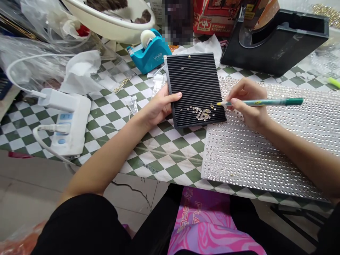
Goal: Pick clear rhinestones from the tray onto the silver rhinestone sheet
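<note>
My left hand (160, 106) grips the left edge of a black ridged tray (193, 81), thumb on top and fingers beneath. Small clear rhinestones (201, 114) lie clustered near the tray's lower edge, with a few strays higher up. My right hand (248, 102) pinches a green pen-like stick (276, 102) with a yellow tip, held almost level. That tip is at the tray's right side, close by the rhinestones; whether it touches one I cannot tell. Under my right hand and forearm lies a pale sheet (239, 156) covered in rows of rhinestones.
A blue tape dispenser (151, 51) and a cream basin (114, 24) stand behind the tray. At the back right is a black holder (276, 42). A white power strip (71, 124) with plugs and cables sits left, near plastic bags (32, 60). The tablecloth (148, 156) is green-and-white checked.
</note>
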A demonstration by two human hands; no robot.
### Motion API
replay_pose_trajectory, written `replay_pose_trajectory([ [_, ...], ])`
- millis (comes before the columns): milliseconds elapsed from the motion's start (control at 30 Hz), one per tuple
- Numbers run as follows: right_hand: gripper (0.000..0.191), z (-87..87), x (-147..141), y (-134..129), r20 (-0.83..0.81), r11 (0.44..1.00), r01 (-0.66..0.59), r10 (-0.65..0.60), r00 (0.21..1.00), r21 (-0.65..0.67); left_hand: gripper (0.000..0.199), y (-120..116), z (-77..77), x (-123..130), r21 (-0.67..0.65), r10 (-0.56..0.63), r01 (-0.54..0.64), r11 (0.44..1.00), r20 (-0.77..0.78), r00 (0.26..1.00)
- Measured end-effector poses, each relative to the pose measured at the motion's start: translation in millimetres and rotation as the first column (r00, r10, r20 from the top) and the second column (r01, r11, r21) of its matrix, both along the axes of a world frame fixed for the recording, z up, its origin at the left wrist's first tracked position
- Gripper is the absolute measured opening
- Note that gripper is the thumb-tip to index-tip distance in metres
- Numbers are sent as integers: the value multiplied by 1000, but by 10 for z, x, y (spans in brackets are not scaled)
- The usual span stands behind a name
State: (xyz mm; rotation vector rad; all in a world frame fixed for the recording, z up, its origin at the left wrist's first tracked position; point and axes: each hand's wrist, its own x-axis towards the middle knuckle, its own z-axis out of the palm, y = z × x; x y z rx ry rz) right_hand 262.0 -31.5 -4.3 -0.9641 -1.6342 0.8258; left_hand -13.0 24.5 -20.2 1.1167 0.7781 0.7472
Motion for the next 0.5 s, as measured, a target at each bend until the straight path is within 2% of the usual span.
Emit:
replay_pose_trajectory([
  [200,17,13,42,-24,166,998,-48,41,985,42,61,-8,11,8,10,4,-4,1000,-10,1000],
  [333,14,12,53,-37,265,997,-43,24,964,64,64,-8,15,14,32,7,-6,999,-18,1000],
  [500,14,1,55,-47,263,997,-45,26,964,66,65,-6,11,8,29,12,-12,1000,-27,1000],
])
